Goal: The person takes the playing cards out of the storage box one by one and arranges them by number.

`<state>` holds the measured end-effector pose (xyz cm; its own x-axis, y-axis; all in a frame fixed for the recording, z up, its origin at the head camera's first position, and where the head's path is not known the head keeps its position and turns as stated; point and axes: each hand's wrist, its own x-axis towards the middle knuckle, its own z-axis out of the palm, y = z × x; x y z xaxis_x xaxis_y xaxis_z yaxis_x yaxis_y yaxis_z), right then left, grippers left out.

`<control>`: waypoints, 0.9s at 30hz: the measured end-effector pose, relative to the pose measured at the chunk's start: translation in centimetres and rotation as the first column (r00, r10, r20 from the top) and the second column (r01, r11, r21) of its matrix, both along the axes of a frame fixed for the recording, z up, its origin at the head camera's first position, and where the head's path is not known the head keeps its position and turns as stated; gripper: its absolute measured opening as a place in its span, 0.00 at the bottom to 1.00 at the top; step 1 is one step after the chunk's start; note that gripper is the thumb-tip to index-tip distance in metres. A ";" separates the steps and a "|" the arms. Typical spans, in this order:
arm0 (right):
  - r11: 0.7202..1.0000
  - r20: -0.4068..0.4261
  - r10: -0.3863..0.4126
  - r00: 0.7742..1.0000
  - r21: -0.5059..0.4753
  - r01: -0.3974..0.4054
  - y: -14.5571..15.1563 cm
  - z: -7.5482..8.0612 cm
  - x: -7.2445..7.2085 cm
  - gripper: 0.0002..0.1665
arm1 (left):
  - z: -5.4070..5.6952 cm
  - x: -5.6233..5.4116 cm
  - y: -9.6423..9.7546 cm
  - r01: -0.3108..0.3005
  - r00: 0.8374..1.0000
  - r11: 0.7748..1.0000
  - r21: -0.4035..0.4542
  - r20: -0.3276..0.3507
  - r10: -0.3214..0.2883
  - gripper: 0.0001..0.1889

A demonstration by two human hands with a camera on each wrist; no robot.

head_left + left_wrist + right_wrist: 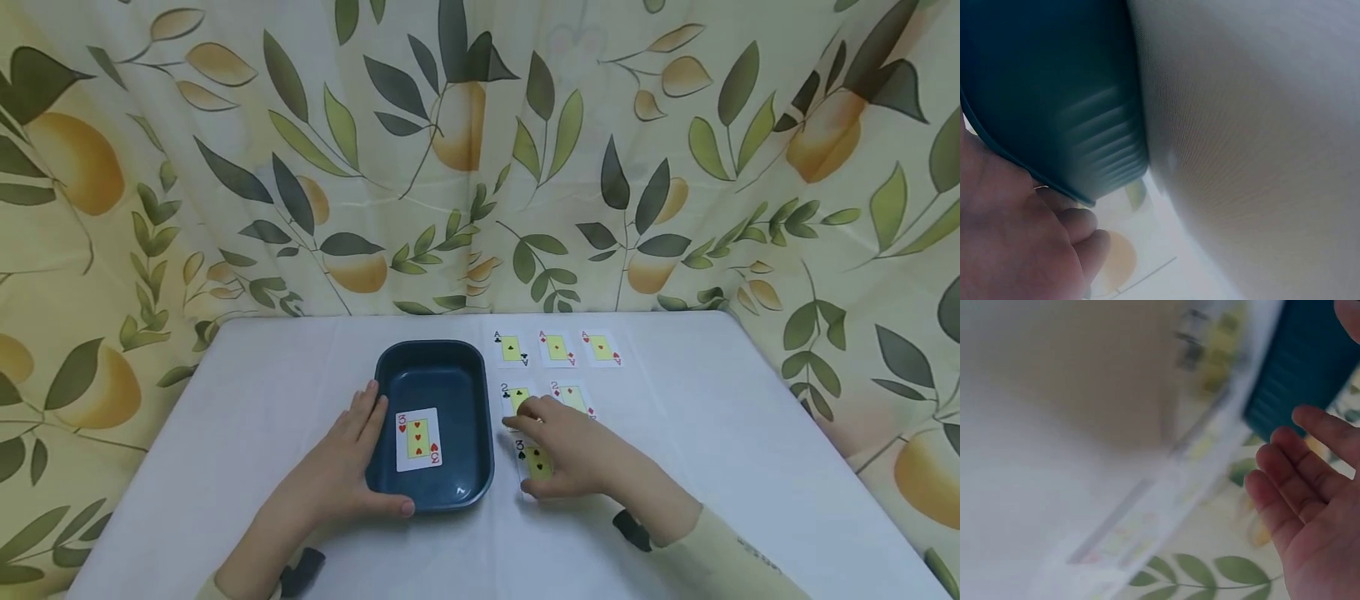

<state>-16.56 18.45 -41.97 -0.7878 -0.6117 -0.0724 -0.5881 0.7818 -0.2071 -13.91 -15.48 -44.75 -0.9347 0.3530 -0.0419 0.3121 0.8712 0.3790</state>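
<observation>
A dark blue rectangular tray (465, 417) rests on the table, with a three of hearts card (418, 439) face up inside it. My left hand (341, 462) lies along the tray's left side, fingers extended at the rim and thumb at the near corner. Over a black three card (537, 460), to the right of the tray, is my right hand (573, 446); it partly covers that card. Its fingers (1285, 494) look extended and loosely spread in the right wrist view, with nothing between them. A black two (515, 398) and a two of diamonds (572, 396) lie just beyond it.
At the back lie an ace of clubs (511, 350), an ace of diamonds (557, 348) and an ace of hearts (601, 347) in a row. White cloth (690, 400) covers the table. A fruit-patterned curtain (480, 200) hangs behind the far edge.
</observation>
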 end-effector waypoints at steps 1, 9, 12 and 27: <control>1.000 -0.009 0.005 1.000 -0.028 -0.005 -0.3 0.5 -0.2 0.44 | 0.0 -0.1 0.0 0.001 1.000 1.000 -0.002 0.000 -0.001 0.76; 0.986 -0.029 0.125 0.992 -0.108 -0.127 -4.9 2.6 -1.3 0.45 | -0.1 -0.4 -0.3 0.013 1.000 1.000 -0.019 0.019 -0.012 0.76; 0.984 -0.034 0.171 0.985 -0.046 -0.172 -7.0 2.3 -1.8 0.48 | -0.2 -0.5 -0.2 0.028 1.000 0.999 -0.014 0.012 -0.028 0.75; 0.960 0.048 0.226 0.973 0.159 -0.231 -13.4 -1.0 -3.7 0.51 | 0.1 -0.3 -0.4 0.032 0.999 0.999 -0.019 -0.004 -0.032 0.76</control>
